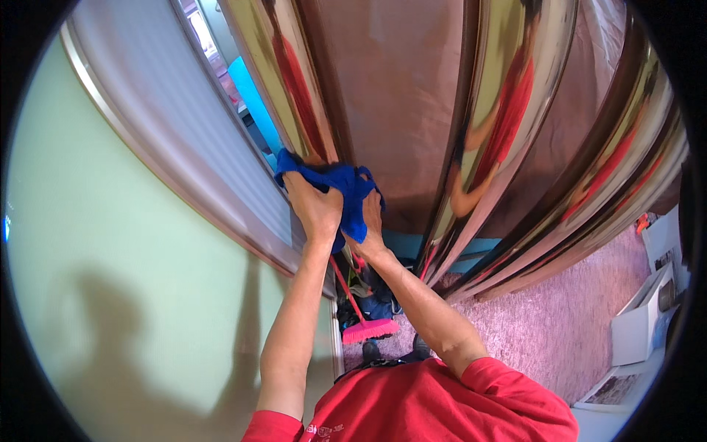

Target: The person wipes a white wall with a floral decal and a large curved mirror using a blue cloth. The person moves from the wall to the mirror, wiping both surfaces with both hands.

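My left hand (317, 207) and my right hand (373, 224) are side by side with a blue cloth (337, 179) bunched between and over their fingers. The cloth is wrapped about the lower stretch of a glossy, mirror-like upright strip (301, 83) and lies against it. A red sleeve is reflected in the strip above the cloth. Most fingertips are hidden by the cloth. To the right of my hands stands a brown panel (403, 110), and beyond it another mirror-like strip (486, 138).
A pale green wall (138, 221) and a frosted panel (182, 110) stand on the left. Below my hands are a pink broom (370, 330) and dark items (375, 304) on the floor. Pinkish flooring (530, 320) runs right, towards a white box-like unit (640, 320).
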A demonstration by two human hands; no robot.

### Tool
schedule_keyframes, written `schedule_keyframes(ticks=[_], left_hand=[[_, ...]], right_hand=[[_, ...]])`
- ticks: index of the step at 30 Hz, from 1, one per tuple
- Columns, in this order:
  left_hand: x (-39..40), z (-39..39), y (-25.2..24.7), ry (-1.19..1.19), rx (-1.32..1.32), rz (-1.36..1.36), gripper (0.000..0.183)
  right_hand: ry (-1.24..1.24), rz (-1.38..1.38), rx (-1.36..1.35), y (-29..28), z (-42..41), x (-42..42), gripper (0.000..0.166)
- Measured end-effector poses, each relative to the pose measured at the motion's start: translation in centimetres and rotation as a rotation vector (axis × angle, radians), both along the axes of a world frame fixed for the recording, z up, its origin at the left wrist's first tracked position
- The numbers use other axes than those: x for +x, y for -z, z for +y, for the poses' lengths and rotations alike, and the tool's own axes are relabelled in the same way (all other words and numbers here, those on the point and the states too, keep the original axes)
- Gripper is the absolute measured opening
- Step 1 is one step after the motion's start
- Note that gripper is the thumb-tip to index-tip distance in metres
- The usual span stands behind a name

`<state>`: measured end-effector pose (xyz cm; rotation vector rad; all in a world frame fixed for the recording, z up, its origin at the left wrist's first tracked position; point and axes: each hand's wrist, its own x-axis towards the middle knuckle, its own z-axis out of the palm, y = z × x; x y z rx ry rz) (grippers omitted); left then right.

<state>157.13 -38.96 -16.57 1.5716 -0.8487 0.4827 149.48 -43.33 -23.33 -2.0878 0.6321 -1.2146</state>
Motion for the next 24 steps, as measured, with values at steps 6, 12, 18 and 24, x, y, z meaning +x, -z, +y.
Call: schedule_keyframes(ticks=[6, 12, 18, 24], left_hand=[[-0.2, 0.4, 5.7, 0.046, 0.175, 0.211, 0.050], [-0.1, 0.3, 10.5, 0.011, 0.252, 0.205, 0.045], [-0.4, 0.5, 12.3, -0.011, 0.347, 0.207, 0.054], [-1.7, 1.3, 13.4, -0.038, 0.316, 0.206, 0.046]], right_hand=[[0.015, 0.094, 0.042, 6.1, 0.0, -0.2, 0.074], [0.023, 0.096, 0.152, 9.5, 0.7, -0.5, 0.076], [0.099, 0.139, 0.007, 12.5, 1.1, -0.1, 0.071], [0.082, 0.159, 0.290, 11.0, 1.7, -0.8, 0.037]])
